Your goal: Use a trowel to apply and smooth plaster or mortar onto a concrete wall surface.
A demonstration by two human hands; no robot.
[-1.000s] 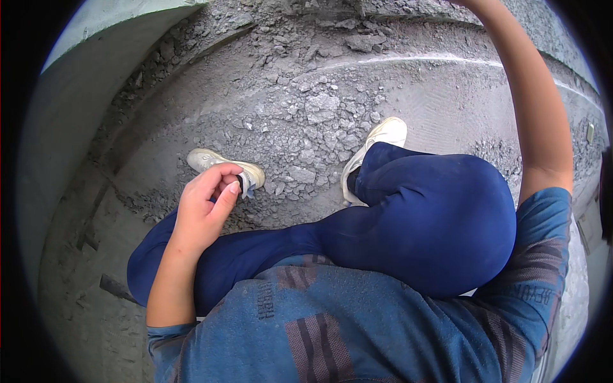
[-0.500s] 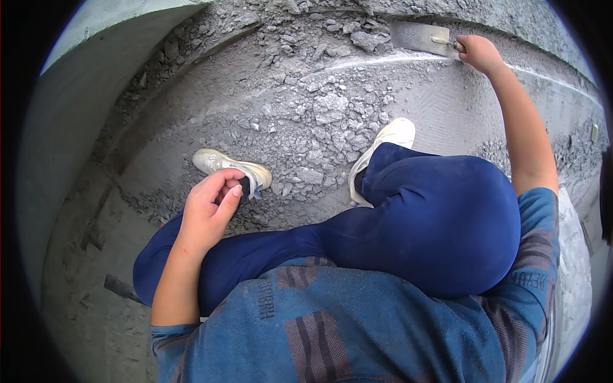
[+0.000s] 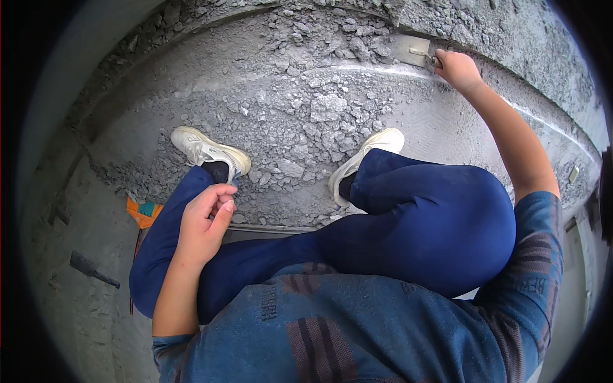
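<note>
My right hand (image 3: 457, 67) grips the handle of a plastering trowel (image 3: 410, 50) at the far right of the floor. Its flat grey rectangular blade lies against the rubble (image 3: 367, 48), with broken lumps at its left edge. Over my left leg hangs my left hand (image 3: 205, 220), fingers loosely curled together and thumb close to them, with nothing seen in it. Below that hand is the white shoe (image 3: 207, 150) on my left foot. Loose grey chunks (image 3: 300, 127) cover the floor between my feet.
A raised rough grey ledge (image 3: 498, 32) curves along the far side. At left lie a dark tool (image 3: 92, 268) with a thin handle and an orange and teal item (image 3: 143, 212), partly behind my leg. A larger flat chunk (image 3: 328, 107) sits among the rubble.
My right hand has moved left and slightly nearer with the trowel, its blade now up against the lumps. The view has shifted, bringing the orange item into sight at left.
</note>
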